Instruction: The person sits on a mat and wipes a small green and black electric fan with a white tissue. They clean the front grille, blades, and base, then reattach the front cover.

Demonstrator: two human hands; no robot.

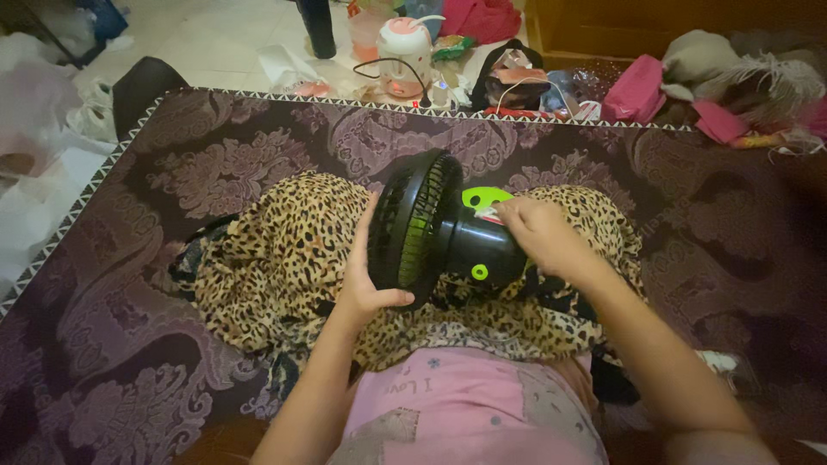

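A small black table fan (431,228) with a bright green blade and green trim lies on its side on my lap, over leopard-print cloth (284,250). My left hand (366,275) grips the round black grille at its lower left edge, thumb over the rim. My right hand (538,232) holds the fan's black motor housing at the back, fingers curled over the top near a green base piece (484,198). A green button (480,272) shows on the housing's underside.
I sit on a purple patterned carpet (215,146) with a white triangle border. Beyond its far edge on the tiled floor stand a white and pink appliance (405,52) with a black cord, a dark bottle (317,26), bags, pink cloths (637,90) and clutter.
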